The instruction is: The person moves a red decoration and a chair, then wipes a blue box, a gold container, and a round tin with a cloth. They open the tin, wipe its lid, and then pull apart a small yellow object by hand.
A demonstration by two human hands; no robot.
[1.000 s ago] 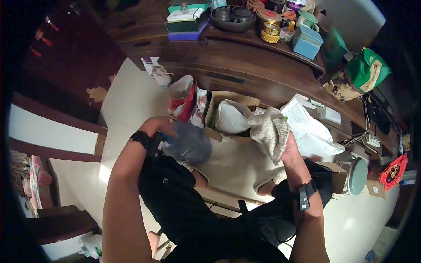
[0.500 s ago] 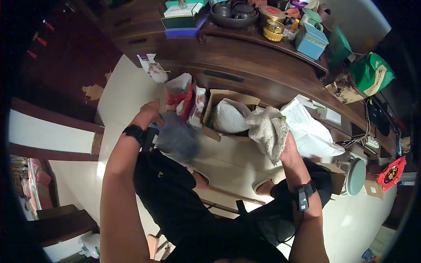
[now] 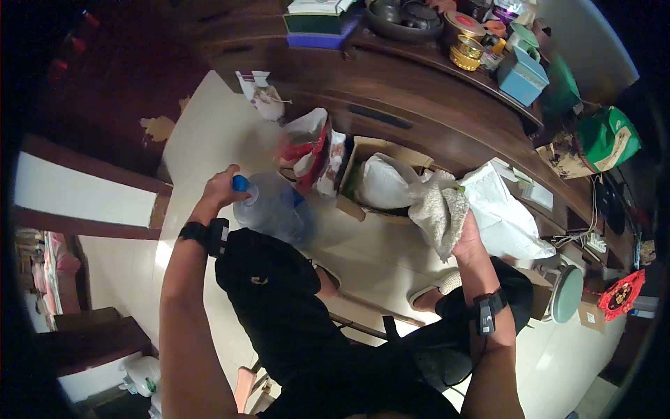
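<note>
Where the pale floor (image 3: 209,133) opens at the left of the frame, there is the widest free room for swinging anything, bounded by dark wood along the far left edge. At centre left, the left hand (image 3: 222,190) is closed around the neck of a clear water jug (image 3: 273,209), just below its blue cap (image 3: 240,184). The jug is tilted just above the person's dark-clothed knee. It looks rigid, smooth and bulky, probably slippery on its round body, so the narrow neck seems the surest hold. A palm under the base would help if it carries water, though I cannot tell how full it is. Just right of it stand a red and white bag (image 3: 314,150) and an open cardboard box (image 3: 370,150), close enough for the base to catch them. Further right, the right hand (image 3: 469,241) clutches a grey knitted cloth (image 3: 440,209), soft, light and limp. A white plastic bag (image 3: 506,209) crowds the right, below the edge of the dark desk (image 3: 433,105).
</note>
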